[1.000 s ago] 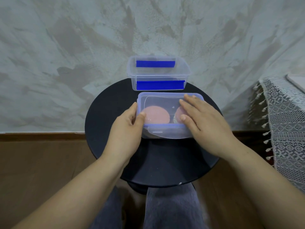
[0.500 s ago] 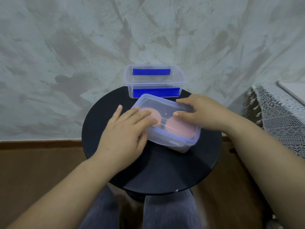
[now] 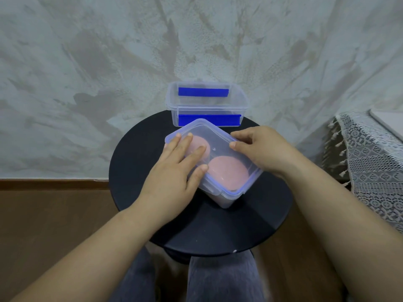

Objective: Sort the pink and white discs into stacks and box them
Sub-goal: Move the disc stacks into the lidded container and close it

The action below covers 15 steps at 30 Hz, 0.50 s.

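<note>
Hands of a seated person are closing a clear plastic box on a small round black table, seen from the head camera looking down; the box point(image 3: 226, 200) is sitting turned cornerwise near the middle of the table point(image 3: 135, 171), with its clear, blue-rimmed lid point(image 3: 220, 147) lying on top; two pink discs point(image 3: 229, 171) are showing through the lid, lying side by side inside, while white discs cannot be made out; the left hand point(image 3: 174, 171) is lying flat on the near left part of the lid, fingers straight and slightly spread, pressing down; the right hand point(image 3: 261, 149) is gripping the lid's far right edge, thumb and fingers curled over the rim; a second clear box point(image 3: 207, 103) with blue strips is standing open just behind; a lace cloth point(image 3: 370, 160) is hanging at the right; the step in hand is probably seating the lid; doing it well is likely calling for even downward pressure along each edge in turn, the flat hand steadying the box so it is not sliding on the smooth tabletop, and every corner sitting flush before letting go.
</note>
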Tool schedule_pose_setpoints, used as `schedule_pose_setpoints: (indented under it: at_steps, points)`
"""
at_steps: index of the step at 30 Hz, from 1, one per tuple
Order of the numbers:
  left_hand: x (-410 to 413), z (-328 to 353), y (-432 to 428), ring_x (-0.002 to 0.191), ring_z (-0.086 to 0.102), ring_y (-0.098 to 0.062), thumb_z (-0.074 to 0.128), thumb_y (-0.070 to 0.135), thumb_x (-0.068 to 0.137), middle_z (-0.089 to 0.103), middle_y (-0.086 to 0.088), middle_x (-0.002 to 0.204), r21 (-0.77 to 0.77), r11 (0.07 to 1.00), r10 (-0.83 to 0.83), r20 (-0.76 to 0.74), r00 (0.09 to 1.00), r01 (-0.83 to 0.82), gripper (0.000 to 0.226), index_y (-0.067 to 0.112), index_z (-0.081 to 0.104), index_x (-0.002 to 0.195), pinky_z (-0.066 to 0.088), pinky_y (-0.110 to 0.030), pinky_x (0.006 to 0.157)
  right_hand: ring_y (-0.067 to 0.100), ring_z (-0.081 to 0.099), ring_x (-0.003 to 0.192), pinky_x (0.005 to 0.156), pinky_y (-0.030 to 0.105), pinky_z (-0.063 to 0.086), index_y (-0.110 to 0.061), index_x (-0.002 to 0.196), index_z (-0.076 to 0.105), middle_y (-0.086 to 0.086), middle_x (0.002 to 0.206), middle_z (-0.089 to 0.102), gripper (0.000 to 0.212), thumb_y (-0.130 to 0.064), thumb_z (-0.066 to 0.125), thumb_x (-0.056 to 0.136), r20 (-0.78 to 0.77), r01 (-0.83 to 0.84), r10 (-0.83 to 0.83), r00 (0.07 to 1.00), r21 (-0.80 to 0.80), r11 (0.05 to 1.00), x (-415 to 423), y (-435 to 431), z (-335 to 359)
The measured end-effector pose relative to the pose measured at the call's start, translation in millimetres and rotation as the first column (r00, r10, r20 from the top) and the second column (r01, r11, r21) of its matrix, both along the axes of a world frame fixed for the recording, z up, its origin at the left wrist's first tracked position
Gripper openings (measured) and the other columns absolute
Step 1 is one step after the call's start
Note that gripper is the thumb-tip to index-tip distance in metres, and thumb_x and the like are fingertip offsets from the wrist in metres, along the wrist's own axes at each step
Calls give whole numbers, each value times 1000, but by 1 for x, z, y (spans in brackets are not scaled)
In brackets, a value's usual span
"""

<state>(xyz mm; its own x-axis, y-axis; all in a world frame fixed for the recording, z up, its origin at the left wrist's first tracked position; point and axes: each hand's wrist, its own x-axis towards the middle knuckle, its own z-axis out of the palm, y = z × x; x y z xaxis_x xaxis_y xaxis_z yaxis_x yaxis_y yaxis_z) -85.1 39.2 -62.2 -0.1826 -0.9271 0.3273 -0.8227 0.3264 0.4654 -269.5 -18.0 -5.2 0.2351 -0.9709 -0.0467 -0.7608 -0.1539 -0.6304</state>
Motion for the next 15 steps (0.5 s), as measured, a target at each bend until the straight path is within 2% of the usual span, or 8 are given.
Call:
schedule_pose_setpoints:
  at_steps: [4,7,11,13,15]
  points:
    - [-1,-2,-1,144,0,-14,6,59,78,15,1,156,-1,1000,4,11,1000,-4,77,25,34,141,-5,-16,107,14,65,93,92,37,50,-22,111,68,-4,102,70,23,-23,56,91,42,16,-17,999,31,999,-1,-3,-1]
    - [-1,-2,0,144,-1,-14,5,59,78,13,2,156,-2,1000,7,18,1000,-7,77,26,32,142,-8,-15,107,13,63,100,97,36,48,-19,122,62,-4,112,68,33,-24,59,89,59,35,-39,997,74,997,-2,-8,-3]
    - [-2,0,1,144,-2,-13,2,61,76,10,4,157,23,1000,7,26,1000,-8,79,28,28,143,-7,-17,108,10,62,103,98,31,45,-18,125,59,-5,117,65,36,-24,59,90,48,44,-47,998,73,996,-2,-9,-3]
    - [1,2,-1,144,3,-14,3,61,77,13,3,156,16,1000,-10,65,998,9,78,29,30,143,-3,-20,111,12,60,104,96,28,45,-17,125,59,-6,116,64,35,-26,54,92,-42,35,-33,999,37,999,0,-7,-2]
    - [10,7,-5,142,18,-17,9,61,79,26,2,153,-25,998,-47,116,992,50,74,29,39,139,7,-28,113,17,59,100,90,32,46,-13,119,61,-3,110,66,31,-27,49,94,-205,-9,-3,979,-56,998,4,-1,2]
